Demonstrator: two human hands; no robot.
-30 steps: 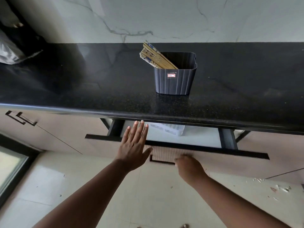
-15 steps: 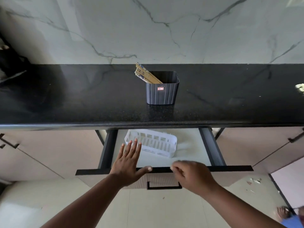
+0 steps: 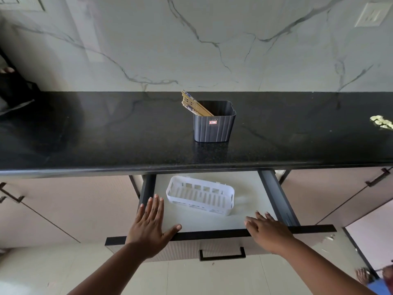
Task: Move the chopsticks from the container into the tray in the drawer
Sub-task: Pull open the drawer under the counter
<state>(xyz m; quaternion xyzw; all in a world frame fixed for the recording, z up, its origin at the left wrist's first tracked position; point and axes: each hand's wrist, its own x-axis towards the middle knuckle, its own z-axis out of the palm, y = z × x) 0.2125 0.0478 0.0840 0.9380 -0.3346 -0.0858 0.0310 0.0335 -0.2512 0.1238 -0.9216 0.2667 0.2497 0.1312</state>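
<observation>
Chopsticks (image 3: pixel 195 104): a wooden bundle standing tilted in the dark ribbed container (image 3: pixel 214 126), tips leaning out over its far-left rim. Container sits upright on the black desk (image 3: pixel 106 141), about mid-width, with a small red label on its near face.

White slotted tray (image 3: pixel 200 198): lies on the pale floor of the open drawer (image 3: pixel 212 220), below and just left of the container, set slightly askew. Nothing visible inside it.

My left hand (image 3: pixel 150 227): fingers straight and spread, palm down over the near-left corner of the drawer, thumb lying along the black top edge of the drawer front. Grip wide, holding nothing.

My right hand (image 3: pixel 269 233): over the near-right part of the drawer front, fingers loosely extended toward the drawer interior. Grip relaxed, holding nothing. Whether the palm actually touches the edge I cannot tell.

Drawer handle (image 3: pixel 222 255): black bar on the drawer front, between my forearms, untouched.

Surroundings: marble-veined wall (image 3: pixel 212 43) behind the desk; a wall socket (image 3: pixel 372 14) at far right; small pale-yellow pieces (image 3: pixel 381 122) on the desk's right edge; closed cabinet fronts either side of the drawer.
</observation>
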